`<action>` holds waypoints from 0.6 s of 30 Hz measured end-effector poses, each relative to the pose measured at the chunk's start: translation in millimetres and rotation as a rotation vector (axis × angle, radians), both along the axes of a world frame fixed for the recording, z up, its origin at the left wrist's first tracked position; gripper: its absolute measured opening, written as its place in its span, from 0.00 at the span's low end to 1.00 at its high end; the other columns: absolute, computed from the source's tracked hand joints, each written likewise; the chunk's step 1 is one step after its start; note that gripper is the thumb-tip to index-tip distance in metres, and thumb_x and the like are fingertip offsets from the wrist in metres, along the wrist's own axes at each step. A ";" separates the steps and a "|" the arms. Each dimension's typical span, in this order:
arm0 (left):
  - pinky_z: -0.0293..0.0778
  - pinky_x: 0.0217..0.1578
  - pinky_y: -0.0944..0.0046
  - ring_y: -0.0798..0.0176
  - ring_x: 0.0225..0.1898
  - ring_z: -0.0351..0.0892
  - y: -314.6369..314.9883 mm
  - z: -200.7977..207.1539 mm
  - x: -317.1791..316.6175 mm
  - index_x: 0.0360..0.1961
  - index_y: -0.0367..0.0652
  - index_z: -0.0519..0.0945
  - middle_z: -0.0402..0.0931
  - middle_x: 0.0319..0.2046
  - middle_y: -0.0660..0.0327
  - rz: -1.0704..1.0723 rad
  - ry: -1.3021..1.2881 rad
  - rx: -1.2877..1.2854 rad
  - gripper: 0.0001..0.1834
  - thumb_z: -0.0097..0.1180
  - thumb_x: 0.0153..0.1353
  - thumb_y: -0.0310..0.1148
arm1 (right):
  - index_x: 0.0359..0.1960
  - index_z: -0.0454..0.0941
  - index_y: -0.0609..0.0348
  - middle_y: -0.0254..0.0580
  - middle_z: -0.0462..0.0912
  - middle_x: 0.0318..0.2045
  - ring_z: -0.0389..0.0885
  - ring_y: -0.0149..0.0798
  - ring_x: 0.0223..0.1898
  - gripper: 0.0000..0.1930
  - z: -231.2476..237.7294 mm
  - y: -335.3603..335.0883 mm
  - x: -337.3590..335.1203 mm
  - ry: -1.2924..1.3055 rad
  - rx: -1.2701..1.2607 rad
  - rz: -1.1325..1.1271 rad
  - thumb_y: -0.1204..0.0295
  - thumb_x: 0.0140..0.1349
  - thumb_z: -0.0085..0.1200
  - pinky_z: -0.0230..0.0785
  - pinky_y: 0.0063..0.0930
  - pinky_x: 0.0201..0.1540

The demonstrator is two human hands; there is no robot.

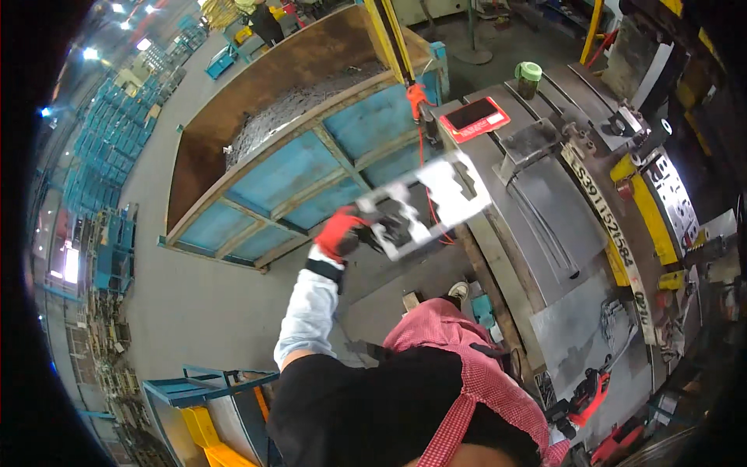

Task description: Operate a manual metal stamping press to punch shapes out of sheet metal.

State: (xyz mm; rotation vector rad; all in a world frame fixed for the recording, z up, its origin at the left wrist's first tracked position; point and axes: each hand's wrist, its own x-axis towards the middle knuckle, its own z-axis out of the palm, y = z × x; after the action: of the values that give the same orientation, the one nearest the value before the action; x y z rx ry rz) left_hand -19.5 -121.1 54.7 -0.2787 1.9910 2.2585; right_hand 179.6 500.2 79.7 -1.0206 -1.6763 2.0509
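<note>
My left hand (342, 233), in a red and black glove, grips one end of a flat, shiny metal plate with cut-outs (451, 194). The plate is held up in the air, tilted, between the blue bin and the press bed. My right hand (589, 398), in the same kind of glove, is low over a grey metal sheet (572, 331) on the bed. Its fingers are bent round a thin grey tool-like thing (620, 350) that points away from me. The kind of that thing is too unclear to tell.
A big blue bin (288, 175) with metal scrap stands at the left front. On the machine bed (556, 233) lie a red-edged phone-like object (473, 119), a green-lidded jar (528, 78) and a die with yellow blocks (654, 206). A blue and yellow cart (206, 401) stands behind left.
</note>
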 end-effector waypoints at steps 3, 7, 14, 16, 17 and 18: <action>0.71 0.36 0.60 0.60 0.32 0.73 -99.4 28.3 -42.0 0.43 0.39 0.71 0.73 0.33 0.59 0.315 0.218 0.359 0.17 0.43 0.60 0.40 | 0.31 0.70 0.56 0.24 0.62 0.11 0.57 0.19 0.10 0.04 17.7 -17.9 -24.5 0.058 0.011 0.083 0.71 0.56 0.48 0.48 0.15 0.11; 0.71 0.33 0.60 0.57 0.29 0.73 -52.2 77.0 -176.5 0.37 0.42 0.72 0.73 0.30 0.54 0.553 0.313 0.554 0.18 0.46 0.58 0.47 | 0.36 0.70 0.58 0.25 0.69 0.17 0.60 0.19 0.13 0.08 8.0 -14.5 -56.9 0.071 0.053 0.174 0.70 0.55 0.50 0.50 0.14 0.14; 0.70 0.43 0.63 0.62 0.42 0.74 144.8 6.8 -179.4 0.50 0.38 0.69 0.74 0.42 0.55 -0.502 -0.102 0.396 0.20 0.41 0.62 0.39 | 0.52 0.66 0.62 0.30 0.71 0.25 0.68 0.26 0.21 0.24 28.2 -66.1 -133.7 0.019 0.003 0.472 0.75 0.51 0.53 0.63 0.21 0.24; 0.71 0.40 0.67 0.66 0.39 0.75 174.2 -47.5 -161.3 0.48 0.38 0.72 0.75 0.41 0.59 -0.846 0.054 -0.023 0.19 0.44 0.61 0.40 | 0.53 0.65 0.60 0.30 0.72 0.26 0.69 0.25 0.24 0.25 5.1 -47.5 -149.0 0.107 0.102 0.533 0.74 0.51 0.53 0.64 0.21 0.27; 0.70 0.42 0.67 0.66 0.41 0.75 213.6 -19.1 -147.5 0.49 0.37 0.70 0.75 0.42 0.58 -0.949 -0.052 -0.134 0.20 0.44 0.61 0.38 | 0.51 0.67 0.61 0.30 0.73 0.26 0.69 0.25 0.25 0.24 -2.3 -35.7 -156.2 0.080 0.157 0.499 0.74 0.50 0.54 0.64 0.21 0.28; 0.69 0.44 0.67 0.66 0.42 0.74 246.7 14.6 -129.3 0.51 0.36 0.69 0.74 0.43 0.57 -1.028 -0.155 -0.257 0.20 0.44 0.61 0.37 | 0.49 0.69 0.61 0.30 0.74 0.27 0.70 0.24 0.26 0.22 -8.5 -26.2 -164.7 0.056 0.207 0.480 0.73 0.50 0.55 0.64 0.21 0.30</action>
State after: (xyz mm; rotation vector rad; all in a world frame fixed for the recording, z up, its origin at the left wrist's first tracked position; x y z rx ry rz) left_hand -148.8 125.6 69.3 0.4454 1.7221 1.2969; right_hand 14.9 474.0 71.2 -0.5225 -2.2119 2.0850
